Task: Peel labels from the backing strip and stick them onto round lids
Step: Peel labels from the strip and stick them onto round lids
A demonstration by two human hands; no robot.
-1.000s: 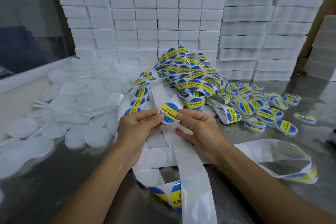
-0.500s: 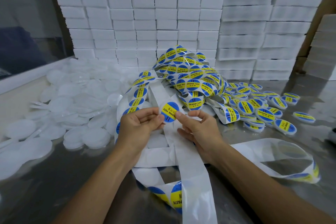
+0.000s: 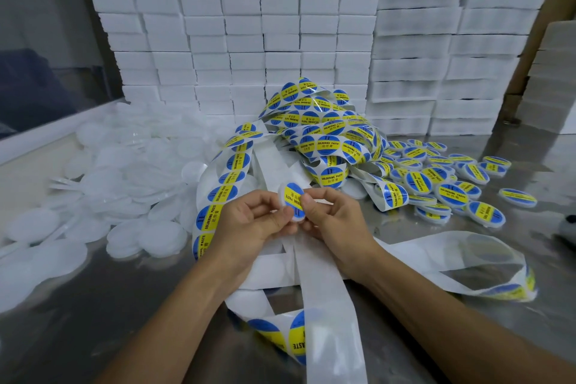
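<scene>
I see both hands meet just in front of the tangled label strip (image 3: 324, 131): left hand (image 3: 249, 224) and right hand (image 3: 336, 221) each pinch the labelled lid (image 3: 293, 201), tilted on edge. Bare lids (image 3: 131, 184) lie left of the strip, finished lids (image 3: 448, 184) right.

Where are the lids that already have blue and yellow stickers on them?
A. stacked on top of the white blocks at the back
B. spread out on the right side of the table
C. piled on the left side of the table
B: the stickered lids lie scattered on the right side of the table, while the pile on the left is plain lids with no stickers.
</scene>
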